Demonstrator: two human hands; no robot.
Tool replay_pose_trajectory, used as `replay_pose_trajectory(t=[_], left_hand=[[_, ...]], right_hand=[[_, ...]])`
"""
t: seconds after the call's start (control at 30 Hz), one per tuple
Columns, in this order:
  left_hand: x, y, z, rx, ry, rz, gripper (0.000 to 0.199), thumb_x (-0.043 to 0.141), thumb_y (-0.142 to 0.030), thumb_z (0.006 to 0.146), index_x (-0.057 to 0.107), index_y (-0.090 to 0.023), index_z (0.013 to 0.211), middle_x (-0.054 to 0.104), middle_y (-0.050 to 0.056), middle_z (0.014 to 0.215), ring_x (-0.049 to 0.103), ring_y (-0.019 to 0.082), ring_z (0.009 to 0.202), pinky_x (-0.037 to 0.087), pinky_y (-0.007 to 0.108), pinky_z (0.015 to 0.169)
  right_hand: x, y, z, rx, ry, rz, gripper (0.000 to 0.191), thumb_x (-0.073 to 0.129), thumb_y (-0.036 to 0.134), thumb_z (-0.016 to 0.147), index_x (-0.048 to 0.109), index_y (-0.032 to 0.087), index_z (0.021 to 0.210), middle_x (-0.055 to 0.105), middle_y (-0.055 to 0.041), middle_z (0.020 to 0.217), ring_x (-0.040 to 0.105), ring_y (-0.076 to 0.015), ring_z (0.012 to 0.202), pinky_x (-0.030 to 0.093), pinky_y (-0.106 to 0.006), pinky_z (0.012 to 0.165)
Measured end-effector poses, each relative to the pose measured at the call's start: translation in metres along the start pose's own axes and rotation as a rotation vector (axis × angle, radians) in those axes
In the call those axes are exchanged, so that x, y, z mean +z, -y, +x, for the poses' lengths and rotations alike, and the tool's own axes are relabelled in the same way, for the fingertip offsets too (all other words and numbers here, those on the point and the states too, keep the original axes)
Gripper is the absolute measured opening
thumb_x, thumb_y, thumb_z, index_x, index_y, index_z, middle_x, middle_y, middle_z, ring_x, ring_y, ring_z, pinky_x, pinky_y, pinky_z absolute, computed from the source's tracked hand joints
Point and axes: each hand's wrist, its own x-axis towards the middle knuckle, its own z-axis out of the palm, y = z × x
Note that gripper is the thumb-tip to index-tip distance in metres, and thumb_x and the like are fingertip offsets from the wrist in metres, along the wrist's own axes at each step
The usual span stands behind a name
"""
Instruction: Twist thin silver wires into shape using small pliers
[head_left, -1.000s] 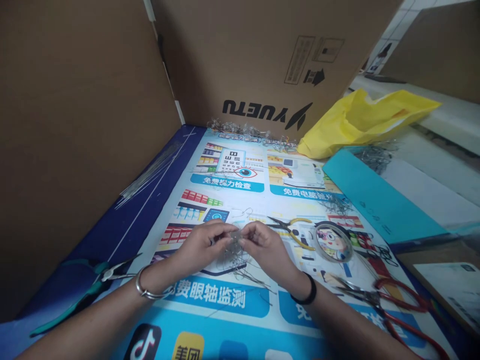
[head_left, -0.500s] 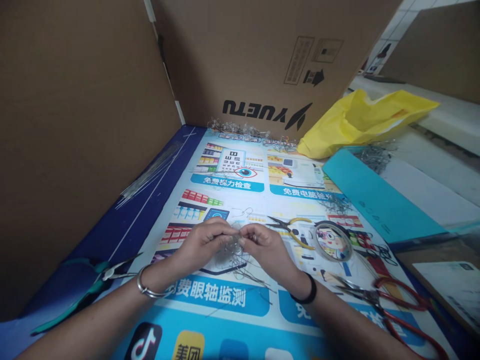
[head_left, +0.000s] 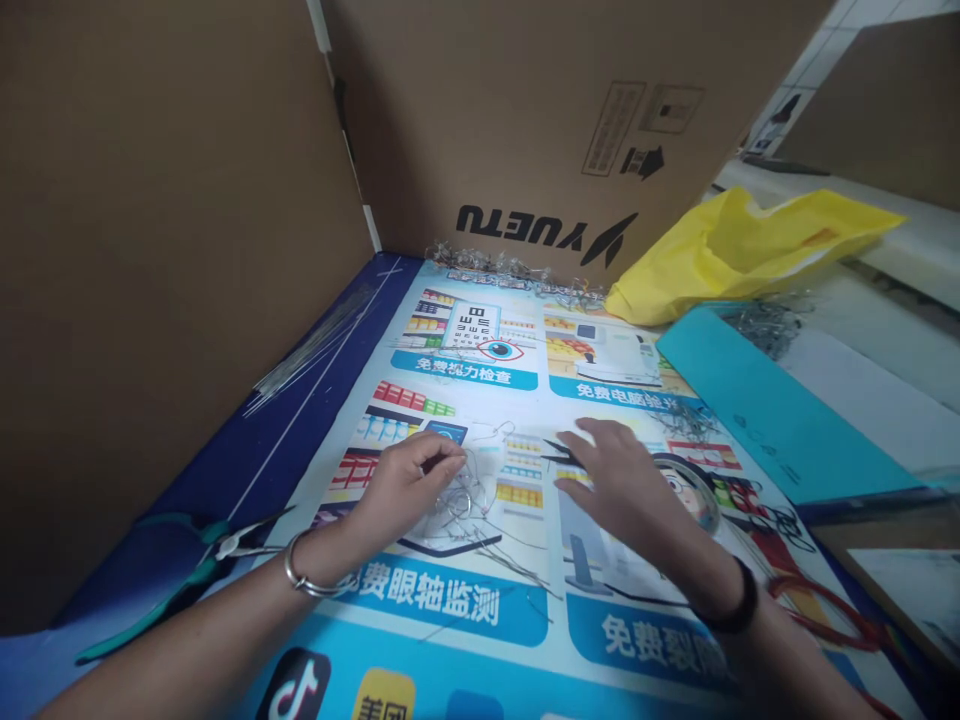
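My left hand is closed in a pinch on a tangle of thin bent wire, whose loose ends trail down over the printed sheet. Its fingertips hide the exact point of grip. To the right, my right hand hangs with fingers and thumb apart over the needle-nose pliers. Only the dark jaws of the pliers show, beside the fingers; the hand covers their handles. Behind that hand lies a roll of tape, partly covered.
Teal-handled pliers lie at left, below a bundle of straight wires. Red-handled scissors lie under my right forearm. Cardboard walls rise at the back and left. A yellow bag and turquoise folder are at right.
My right hand has let go of the wire and moved right to the needle-nose pliers, its fingers spreading. My left hand stays pinched at the wire. The view has shifted slightly.
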Motion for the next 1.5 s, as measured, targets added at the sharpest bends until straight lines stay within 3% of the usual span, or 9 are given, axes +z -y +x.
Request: replay_pose_trajectory(t=[0.17, 0.3, 0.43, 0.57, 0.83, 1.07, 1.2, 1.37, 1.5], left_hand=[[0.001, 0.002, 0.0, 0.044, -0.044, 0.046, 0.011, 0.054, -0.016, 0.081, 0.062, -0.016, 0.073, 0.06, 0.0, 0.067, 0.056, 0.012, 0.064, 0.046, 0.023, 0.057], [0.0, 0.003, -0.001, 0.076, -0.08, 0.091, 0.012, 0.054, -0.016, 0.083, 0.06, -0.016, 0.073, 0.06, 0.001, 0.068, 0.055, 0.012, 0.066, 0.045, 0.024, 0.06], [-0.001, 0.005, -0.001, 0.095, -0.09, 0.135, 0.012, 0.053, -0.016, 0.084, 0.06, -0.016, 0.075, 0.059, 0.0, 0.068, 0.054, 0.013, 0.067, 0.043, 0.025, 0.062], [-0.001, 0.007, 0.0, 0.116, -0.11, 0.151, 0.013, 0.052, -0.015, 0.085, 0.06, -0.016, 0.075, 0.059, 0.0, 0.069, 0.054, 0.012, 0.065, 0.043, 0.025, 0.061], [0.0, 0.01, -0.002, 0.236, -0.127, 0.215, 0.011, 0.052, -0.016, 0.086, 0.06, -0.015, 0.079, 0.058, 0.002, 0.07, 0.054, 0.014, 0.067, 0.043, 0.026, 0.061], [0.003, 0.013, -0.001, 0.309, -0.15, 0.243, 0.011, 0.05, -0.014, 0.086, 0.059, -0.016, 0.08, 0.059, 0.004, 0.071, 0.055, 0.015, 0.069, 0.044, 0.027, 0.062], [0.004, 0.014, -0.002, 0.316, -0.139, 0.238, 0.009, 0.051, -0.013, 0.085, 0.059, -0.015, 0.08, 0.059, 0.005, 0.072, 0.054, 0.015, 0.07, 0.044, 0.028, 0.062], [0.003, 0.013, -0.003, 0.312, -0.115, 0.21, 0.008, 0.053, -0.012, 0.085, 0.06, -0.013, 0.081, 0.059, 0.005, 0.072, 0.054, 0.015, 0.07, 0.044, 0.028, 0.062], [0.002, 0.012, -0.003, 0.327, -0.101, 0.184, 0.007, 0.054, -0.011, 0.084, 0.06, -0.013, 0.084, 0.06, 0.005, 0.074, 0.054, 0.015, 0.071, 0.044, 0.028, 0.063]], right_hand=[[0.008, -0.039, -0.019, -0.012, 0.13, -0.228, 0.049, 0.055, 0.04, 0.08, 0.052, 0.017, 0.123, 0.054, -0.0178, 0.12, 0.051, -0.0338, 0.107, 0.046, -0.049, 0.081], [0.006, -0.045, -0.023, -0.086, 0.155, -0.222, 0.042, 0.053, 0.029, 0.082, 0.054, 0.016, 0.122, 0.055, -0.0159, 0.12, 0.051, -0.0307, 0.108, 0.045, -0.044, 0.085], [-0.003, -0.049, -0.025, -0.106, 0.205, -0.216, 0.047, 0.055, 0.031, 0.08, 0.05, 0.016, 0.124, 0.054, -0.015, 0.121, 0.05, -0.031, 0.108, 0.045, -0.045, 0.084], [-0.011, -0.045, -0.024, -0.131, 0.237, -0.201, 0.042, 0.052, 0.027, 0.08, 0.052, 0.013, 0.12, 0.058, -0.0156, 0.108, 0.053, -0.0286, 0.098, 0.045, -0.04, 0.08], [-0.007, -0.016, -0.015, -0.062, 0.193, -0.273, 0.015, 0.048, 0.014, 0.075, 0.056, 0.015, 0.087, 0.056, -0.0109, 0.083, 0.052, -0.0244, 0.081, 0.041, -0.033, 0.066], [0.008, -0.009, -0.012, -0.059, 0.105, -0.368, 0.038, 0.044, 0.007, 0.073, 0.052, 0.005, 0.11, 0.058, -0.0135, 0.085, 0.054, -0.0261, 0.079, 0.043, -0.035, 0.066], [0.004, 0.004, -0.009, -0.065, 0.078, -0.189, 0.042, 0.042, 0.009, 0.076, 0.046, 0.005, 0.118, 0.061, -0.0163, 0.097, 0.058, -0.0255, 0.085, 0.047, -0.034, 0.068], [-0.019, 0.029, 0.009, -0.159, 0.142, 0.221, 0.027, 0.042, 0.03, 0.089, 0.052, 0.017, 0.11, 0.062, -0.0098, 0.099, 0.057, -0.0224, 0.09, 0.046, -0.033, 0.074], [-0.024, 0.041, 0.033, 0.086, 0.211, 0.584, 0.012, 0.052, 0.031, 0.082, 0.055, 0.021, 0.088, 0.06, -0.0015, 0.081, 0.056, -0.0161, 0.074, 0.043, -0.027, 0.065]])
